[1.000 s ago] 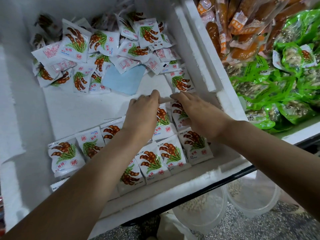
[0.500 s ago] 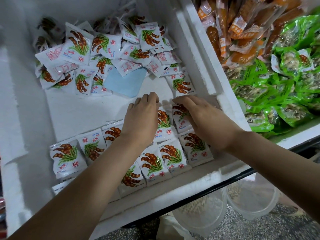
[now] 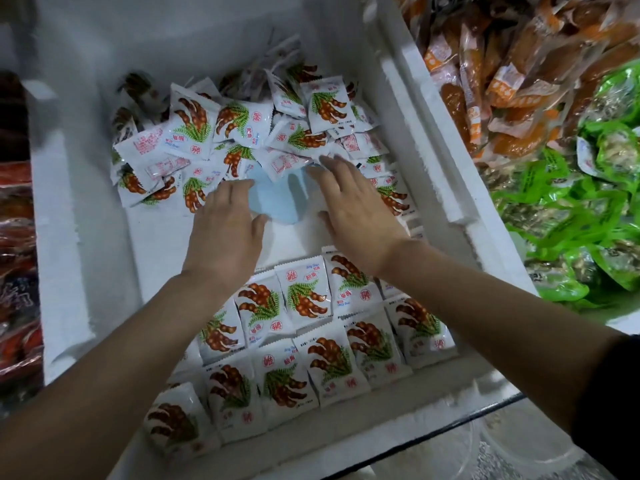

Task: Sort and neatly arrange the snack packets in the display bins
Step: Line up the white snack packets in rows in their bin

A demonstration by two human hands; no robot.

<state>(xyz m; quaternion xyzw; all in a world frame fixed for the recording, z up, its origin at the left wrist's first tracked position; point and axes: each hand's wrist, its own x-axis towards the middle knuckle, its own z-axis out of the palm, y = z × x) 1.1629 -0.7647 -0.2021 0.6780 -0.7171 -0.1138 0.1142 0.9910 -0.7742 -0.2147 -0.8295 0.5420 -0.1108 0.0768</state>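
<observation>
- Lying nearest the camera, lower centre of the frame: arranged packets [image 3: 311, 358], white with a brown-pod and green-leaf print. They sit in overlapping rows, edges touching, some print-up and some rotated.
- Rows sit on the floor of a white foam bin [image 3: 86, 237], against its near wall. The bin fills most of the frame.
- Both bare forearms come in from the bottom corners and cross above the rows. A dark sleeve [image 3: 609, 410] shows at the lower right edge.
- Left hand [image 3: 225, 237], centre frame, just past the rows: palm down, fingers straight and together, thumb out, nothing in it. Fingertips reach the edge of the blue sheet [image 3: 277, 202]; can't tell if they press on it.
- Right hand [image 3: 360, 220], just right of the left one: palm down, fingers spread and relaxed, nothing gripped. Fingertips are at the near edge of the loose pile; contact unclear.
- Blue sheet lies flat on the bin floor between the two hands, partly under the pile.
- Loose pile [image 3: 242, 133], upper centre: same packets, jumbled, overlapping, some face down showing red text.
- Upper right, next bin: orange packets [image 3: 502, 81].
- Right edge, below those: green packets [image 3: 571, 209], heaped.
- Left edge: red packets [image 3: 17, 244], dark and blurred.
</observation>
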